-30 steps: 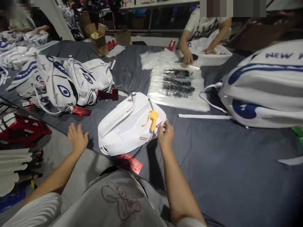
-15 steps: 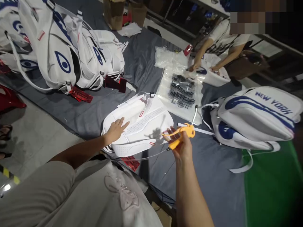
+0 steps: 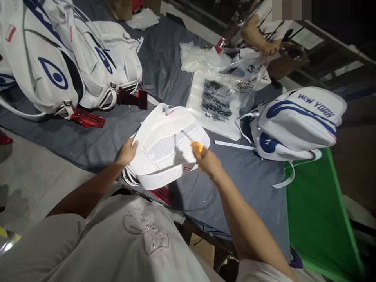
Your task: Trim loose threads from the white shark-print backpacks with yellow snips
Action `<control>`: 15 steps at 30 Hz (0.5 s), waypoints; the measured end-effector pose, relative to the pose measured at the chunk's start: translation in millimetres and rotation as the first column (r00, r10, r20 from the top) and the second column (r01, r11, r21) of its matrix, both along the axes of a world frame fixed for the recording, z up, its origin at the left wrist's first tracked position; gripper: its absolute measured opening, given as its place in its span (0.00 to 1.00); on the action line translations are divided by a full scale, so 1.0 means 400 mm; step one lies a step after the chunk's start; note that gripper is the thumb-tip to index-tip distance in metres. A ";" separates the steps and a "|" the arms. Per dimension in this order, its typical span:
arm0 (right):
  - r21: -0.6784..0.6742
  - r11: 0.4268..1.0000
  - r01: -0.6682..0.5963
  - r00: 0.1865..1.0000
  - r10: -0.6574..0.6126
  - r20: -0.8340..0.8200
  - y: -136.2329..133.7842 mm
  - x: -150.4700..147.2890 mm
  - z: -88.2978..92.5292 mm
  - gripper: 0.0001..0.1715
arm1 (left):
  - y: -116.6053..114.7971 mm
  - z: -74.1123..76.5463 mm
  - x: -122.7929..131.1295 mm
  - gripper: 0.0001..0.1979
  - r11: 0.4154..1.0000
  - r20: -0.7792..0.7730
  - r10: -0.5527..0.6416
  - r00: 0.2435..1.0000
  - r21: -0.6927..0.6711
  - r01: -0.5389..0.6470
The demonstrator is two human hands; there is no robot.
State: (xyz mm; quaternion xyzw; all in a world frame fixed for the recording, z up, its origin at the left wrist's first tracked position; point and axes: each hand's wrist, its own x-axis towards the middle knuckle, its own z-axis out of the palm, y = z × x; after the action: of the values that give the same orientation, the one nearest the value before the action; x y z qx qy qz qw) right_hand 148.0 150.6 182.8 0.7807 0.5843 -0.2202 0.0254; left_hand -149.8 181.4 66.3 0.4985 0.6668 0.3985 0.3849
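A white backpack [image 3: 190, 113] lies on the grey-covered table in front of me, its dotted back panel and straps facing up. My left hand [image 3: 128, 152] is closed on the backpack's left edge, thumb on top. My right hand [image 3: 209, 161] is wrapped round an orange air blow gun [image 3: 198, 147] above the backpack's right part. The gun's thin nozzle points up and left over the dotted panel, and a hose hangs below the hand. A red tag [image 3: 162, 194] sticks out from under the near side.
Several white backpacks [image 3: 35, 74] with red tags stand at the left. A "NEW YORK" backpack [image 3: 305, 121] stands at the right, beside a green cloth [image 3: 317, 219]. Clear plastic bags [image 3: 216, 105] lie beyond. Another person's hand [image 3: 268, 47] is at the far side.
My left hand has gone from lying flat on the backpack to gripping its left edge. My right hand has moved left with the blow gun, now over the backpack. The upper strap has shifted left.
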 end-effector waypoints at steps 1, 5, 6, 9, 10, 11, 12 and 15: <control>-0.044 0.998 -0.041 0.997 0.038 -0.062 0.010 0.003 -0.001 0.22 | -0.028 0.023 0.013 0.30 0.996 -0.158 -0.003 0.987 0.088 0.017; 0.066 0.995 0.079 0.917 -0.046 -0.397 -0.009 0.082 -0.031 0.23 | -0.201 0.073 0.116 0.35 0.757 -0.631 -0.324 0.705 0.273 0.593; 0.108 0.981 0.159 0.882 -0.092 -0.461 -0.027 0.113 -0.041 0.25 | -0.241 0.066 0.143 0.35 0.659 -0.690 -0.425 0.586 0.208 0.723; 0.117 0.967 0.228 0.847 -0.137 -0.514 -0.115 0.195 -0.061 0.29 | -0.291 0.009 0.204 0.33 0.595 -0.692 -0.578 0.433 0.006 0.804; 0.113 0.971 0.210 0.878 -0.136 -0.460 -0.152 0.212 -0.063 0.29 | -0.281 -0.011 0.215 0.32 0.645 -0.616 -0.610 0.499 -0.019 0.764; 0.113 0.975 0.190 0.910 -0.132 -0.394 -0.192 0.224 -0.062 0.29 | -0.261 -0.027 0.221 0.30 0.713 -0.464 -0.634 0.618 -0.044 0.699; 0.105 0.979 0.176 0.928 -0.129 -0.350 -0.232 0.232 -0.060 0.29 | -0.233 -0.038 0.224 0.28 0.780 -0.248 -0.621 0.744 -0.093 0.619; -0.023 0.995 0.092 0.895 -0.093 -0.437 -0.335 0.241 -0.053 0.33 | -0.147 -0.044 0.227 0.19 0.825 0.311 -0.335 0.890 -0.359 0.436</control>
State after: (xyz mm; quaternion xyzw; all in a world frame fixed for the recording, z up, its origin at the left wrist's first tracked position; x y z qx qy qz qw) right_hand 244.3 16.7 161.5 0.7382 0.5370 -0.3914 -0.1163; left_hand -59.0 122.4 48.9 0.4788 0.5708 0.2152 0.6314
